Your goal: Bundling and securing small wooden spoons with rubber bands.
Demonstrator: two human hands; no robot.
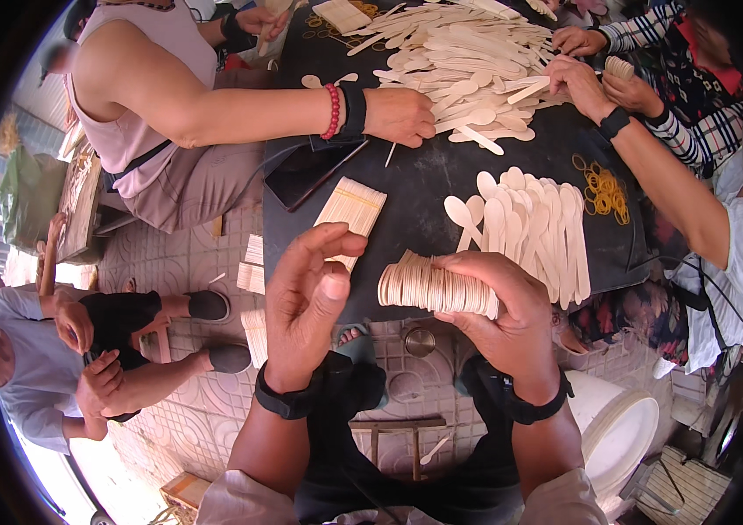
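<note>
A thick stack of wooden spoons [428, 287], pressed side by side with their ends toward me, is gripped in my right hand [511, 306]. To its left, my left hand [301, 302] is raised with fingers and thumb apart, holding nothing. Just beyond the left hand a bundle of flat wooden sticks [356, 206] lies on the black table [420, 197], partly hidden by my fingers. A loose row of wooden spoons [533, 227] rests beyond my right hand. Yellow rubber bands [606, 192] form a small heap to the right of that row.
A large pile of wooden spoons [468, 66] covers the far table, where other people's hands [398, 115] reach in. A dark phone [306, 179] lies near the left edge. Wooden bundles [253, 337] sit below that edge. A white bucket [630, 437] stands at lower right.
</note>
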